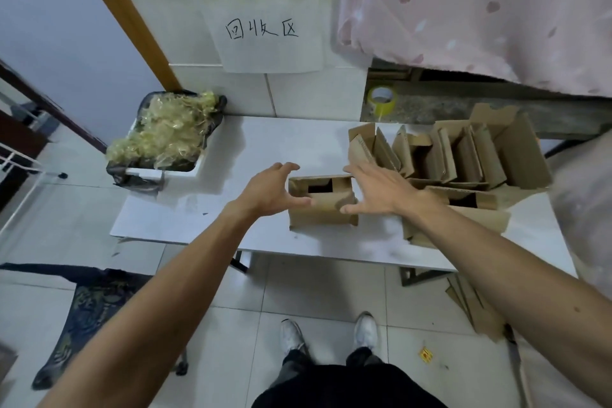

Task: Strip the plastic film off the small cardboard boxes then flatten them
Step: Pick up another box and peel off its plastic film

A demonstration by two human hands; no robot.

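With stripped film [165, 132] heaped in the bin [172, 172] and flattened boxes [463, 156] stacked on the desk [281, 139], your left hand [271, 189] and right hand [374, 192], fingers [357, 172] spread wide, flank one unflattened box [323, 209].

Two hands: left hand [270, 190], right hand [376, 190]. One standing small brown cardboard box [326, 210] between them. One yellow tape roll [382, 99] far right. One film-filled white bin [198, 163] left.

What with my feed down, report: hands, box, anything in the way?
Left hand open at left side of box, right hand open at its right. Box standing on table, not flattened. Cardboard pile close on right, path clear.
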